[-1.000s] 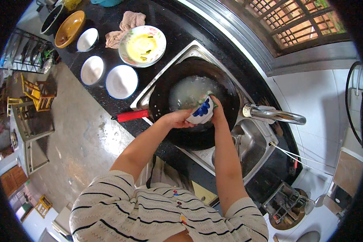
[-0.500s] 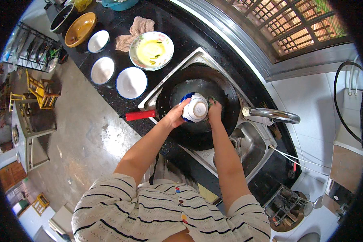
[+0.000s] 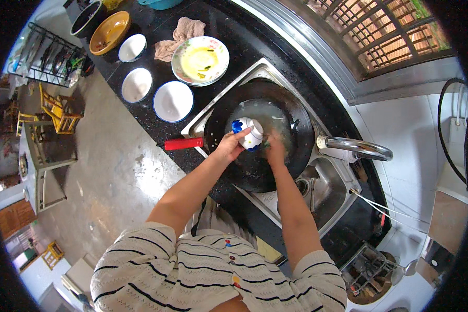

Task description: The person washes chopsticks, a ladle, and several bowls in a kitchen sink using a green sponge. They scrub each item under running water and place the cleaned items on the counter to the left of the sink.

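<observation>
My left hand [image 3: 232, 145] is closed around a white bowl [image 3: 248, 136] with blue petal-like marks. The bowl is tipped on its side, its foot ring facing up and right, over a large dark wok [image 3: 226, 169]. Cloudy water fills the bottom of the wok. Close beside the bowl, my right hand [image 3: 276, 148] reaches down into the wok at the water. Its fingers look curled and blurred, with a bit of green at them that is too unclear to name. The wok's red handle [image 3: 184, 143] points left over the counter.
The wok rests over a steel double sink [image 3: 330, 200], with a curved faucet [image 3: 359, 147] on its right. On the black counter stand white bowls [image 3: 173, 102], a floral plate [image 3: 200, 60] with yellow liquid, a crumpled cloth [image 3: 181, 37] and a brown oval dish [image 3: 109, 33].
The bowl has turned in my left hand, so its foot ring now faces more to the side. My right hand has moved slightly down toward the water, which looks cloudier.
</observation>
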The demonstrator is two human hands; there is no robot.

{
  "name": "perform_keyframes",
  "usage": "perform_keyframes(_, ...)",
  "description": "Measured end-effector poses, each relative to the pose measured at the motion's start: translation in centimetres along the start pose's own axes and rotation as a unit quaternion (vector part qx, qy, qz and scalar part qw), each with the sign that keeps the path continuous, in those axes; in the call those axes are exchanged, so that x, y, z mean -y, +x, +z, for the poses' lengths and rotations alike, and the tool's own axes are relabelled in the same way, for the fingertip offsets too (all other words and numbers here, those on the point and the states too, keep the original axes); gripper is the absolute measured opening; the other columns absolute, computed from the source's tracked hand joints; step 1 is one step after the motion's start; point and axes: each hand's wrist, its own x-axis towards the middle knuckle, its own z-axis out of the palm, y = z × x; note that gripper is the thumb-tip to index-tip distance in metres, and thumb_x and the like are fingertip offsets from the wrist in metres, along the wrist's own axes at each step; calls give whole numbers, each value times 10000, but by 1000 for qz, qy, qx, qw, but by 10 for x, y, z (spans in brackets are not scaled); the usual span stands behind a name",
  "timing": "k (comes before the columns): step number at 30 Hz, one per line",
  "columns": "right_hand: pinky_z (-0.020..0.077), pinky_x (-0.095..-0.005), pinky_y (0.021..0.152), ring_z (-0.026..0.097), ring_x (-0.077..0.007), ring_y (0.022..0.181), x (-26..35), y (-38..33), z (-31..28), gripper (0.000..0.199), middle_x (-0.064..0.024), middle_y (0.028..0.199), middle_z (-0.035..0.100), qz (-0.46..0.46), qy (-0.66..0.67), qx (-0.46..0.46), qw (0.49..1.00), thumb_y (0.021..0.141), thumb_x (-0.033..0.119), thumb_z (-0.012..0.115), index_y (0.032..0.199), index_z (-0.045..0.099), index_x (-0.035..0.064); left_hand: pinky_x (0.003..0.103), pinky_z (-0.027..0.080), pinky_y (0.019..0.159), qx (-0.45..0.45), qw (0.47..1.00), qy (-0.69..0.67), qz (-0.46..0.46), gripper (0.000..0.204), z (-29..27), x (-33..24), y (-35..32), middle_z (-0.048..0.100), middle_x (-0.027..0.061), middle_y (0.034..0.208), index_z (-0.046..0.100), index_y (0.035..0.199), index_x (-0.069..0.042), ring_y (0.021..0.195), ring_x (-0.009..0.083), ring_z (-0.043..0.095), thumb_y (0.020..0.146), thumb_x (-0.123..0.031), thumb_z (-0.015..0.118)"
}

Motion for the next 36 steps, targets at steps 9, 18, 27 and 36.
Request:
perform_keyframes(9,268,-414,1052,383,-343,1243,138,-2,-23,471,-162,1261,480,-68,15,-50,996,742,47,530,1213,512,25,346,481,839,-9,998,-68,11,282,-6,43,11,612,70,1032,563,1062,-61,951,221,599,801,-92,666)
perform_keyframes(18,394,-388,900,509,-273,1085,77,33,-32,578,-143,1201,532,287,455,-71,840,906,482,419,1244,487,19,221,429,662,140,970,195,47,133,-5,12,-10,650,-37,875,646,949,-121,768,72,581,819,-138,669)
perform_keyframes(27,484,-400,712,592,-274,943,55,38,-33,553,-145,1133,554,408,468,-66,781,865,431,523,1198,463,-8,270,434,875,163,932,315,73,341,-3,-2,-25,623,7,1045,586,1107,-42,957,98,554,782,-51,687)
perform_keyframes(36,433,-312,625,543,-148,664,113,32,-33,276,-58,759,611,101,275,-104,950,826,221,582,839,596,-55,394,492,875,128,958,25,-254,486,-12,-29,-12,530,144,1184,442,1258,-113,1055,354,538,869,-405,449)
